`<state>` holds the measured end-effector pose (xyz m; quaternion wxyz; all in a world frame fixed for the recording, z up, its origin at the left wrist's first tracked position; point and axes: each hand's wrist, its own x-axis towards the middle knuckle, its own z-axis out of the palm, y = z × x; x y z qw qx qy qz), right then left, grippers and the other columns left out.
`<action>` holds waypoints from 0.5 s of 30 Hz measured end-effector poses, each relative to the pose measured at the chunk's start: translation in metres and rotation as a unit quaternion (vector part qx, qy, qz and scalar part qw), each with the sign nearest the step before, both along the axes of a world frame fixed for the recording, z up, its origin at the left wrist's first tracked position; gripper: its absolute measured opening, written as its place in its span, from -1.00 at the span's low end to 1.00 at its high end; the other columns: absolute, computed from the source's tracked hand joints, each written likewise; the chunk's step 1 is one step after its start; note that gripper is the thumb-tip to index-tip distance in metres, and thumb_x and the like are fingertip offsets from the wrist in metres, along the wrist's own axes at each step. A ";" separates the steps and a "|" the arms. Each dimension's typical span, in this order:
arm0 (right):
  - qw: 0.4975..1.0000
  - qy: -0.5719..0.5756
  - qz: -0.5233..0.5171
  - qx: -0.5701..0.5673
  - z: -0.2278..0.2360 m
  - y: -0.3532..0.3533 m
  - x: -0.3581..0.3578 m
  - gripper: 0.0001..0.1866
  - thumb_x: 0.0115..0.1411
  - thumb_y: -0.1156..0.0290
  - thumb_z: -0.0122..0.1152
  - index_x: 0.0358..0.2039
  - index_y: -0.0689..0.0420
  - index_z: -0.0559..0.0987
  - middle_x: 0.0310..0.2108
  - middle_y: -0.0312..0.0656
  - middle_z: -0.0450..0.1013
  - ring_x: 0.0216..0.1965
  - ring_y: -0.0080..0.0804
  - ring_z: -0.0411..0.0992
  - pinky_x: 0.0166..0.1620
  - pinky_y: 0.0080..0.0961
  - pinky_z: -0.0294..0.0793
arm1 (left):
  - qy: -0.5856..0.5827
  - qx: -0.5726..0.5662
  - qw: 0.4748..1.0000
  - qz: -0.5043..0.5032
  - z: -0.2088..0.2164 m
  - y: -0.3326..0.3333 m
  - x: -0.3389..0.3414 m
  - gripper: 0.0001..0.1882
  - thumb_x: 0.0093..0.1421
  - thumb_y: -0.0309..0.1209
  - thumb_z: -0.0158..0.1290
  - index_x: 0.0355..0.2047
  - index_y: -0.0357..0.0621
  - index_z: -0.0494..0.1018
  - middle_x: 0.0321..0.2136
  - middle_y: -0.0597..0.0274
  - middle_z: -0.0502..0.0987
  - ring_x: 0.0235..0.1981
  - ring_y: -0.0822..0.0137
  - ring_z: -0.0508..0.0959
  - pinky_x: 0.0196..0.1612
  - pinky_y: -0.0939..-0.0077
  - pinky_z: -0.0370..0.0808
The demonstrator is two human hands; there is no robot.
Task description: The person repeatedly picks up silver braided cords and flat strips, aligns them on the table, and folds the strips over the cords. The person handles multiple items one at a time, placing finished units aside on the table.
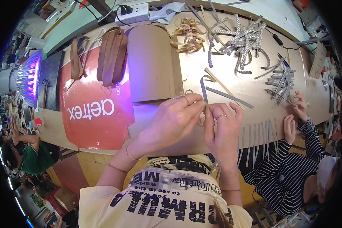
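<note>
Both my hands meet over the table near its front edge. My left hand pinches a narrow grey strip between thumb and fingertips. From the other side, my right hand closes on the same strip, fingertips almost touching the left ones. The strip rises from my fingers and bends over at its top, close to a tan strip. A loose flat grey strip lies just beyond my right hand. The exact spot where the fingertips grip is hidden.
A curved brown board stands left of centre, beside a red sheet with brown strips. Silver braids, tan curls and short braided pieces lie beyond. Grey strips hang by the edge. A co-worker's hands are at right.
</note>
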<state>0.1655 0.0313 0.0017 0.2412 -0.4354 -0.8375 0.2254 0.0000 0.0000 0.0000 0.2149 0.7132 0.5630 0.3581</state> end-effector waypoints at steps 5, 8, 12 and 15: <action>1.000 0.027 -0.008 -0.005 0.000 0.005 -0.005 -0.94 0.19 0.54 0.18 -0.30 0.19 0.56 -0.37 -0.21 0.50 -0.29 -0.30 0.47 0.11 -0.16 0.19 | -0.010 -0.010 1.000 -0.007 0.000 0.004 -0.006 -0.79 0.14 -0.56 0.17 -0.19 -0.31 0.57 -0.18 0.08 0.57 -0.33 0.12 0.61 -0.25 0.35 0.55; 0.999 0.035 -0.006 -0.005 0.001 0.008 -0.008 -0.95 0.19 0.54 0.18 -0.32 0.20 0.56 -0.39 -0.20 0.50 -0.31 -0.29 0.47 0.05 -0.22 0.24 | -0.003 0.017 1.000 -0.022 -0.001 0.008 -0.008 -0.76 0.09 -0.55 0.13 -0.20 -0.37 0.51 -0.23 0.05 0.53 -0.29 0.07 0.59 -0.25 0.29 0.55; 0.999 0.033 -0.003 0.006 0.000 0.012 -0.015 -0.95 0.19 0.54 0.19 -0.32 0.21 0.55 -0.40 -0.19 0.51 -0.31 -0.28 0.47 0.01 -0.26 0.27 | -0.010 0.017 1.000 -0.017 -0.002 0.010 -0.015 -0.76 0.09 -0.55 0.13 -0.20 -0.37 0.51 -0.22 0.05 0.53 -0.29 0.07 0.60 -0.25 0.30 0.55; 0.999 0.036 0.000 -0.007 0.002 0.012 -0.020 -0.96 0.19 0.54 0.19 -0.33 0.20 0.55 -0.39 -0.18 0.51 -0.30 -0.26 0.47 0.00 -0.26 0.27 | -0.023 0.012 1.000 -0.010 -0.002 0.010 -0.021 -0.76 0.09 -0.55 0.14 -0.20 -0.36 0.52 -0.21 0.04 0.54 -0.30 0.07 0.60 -0.25 0.31 0.55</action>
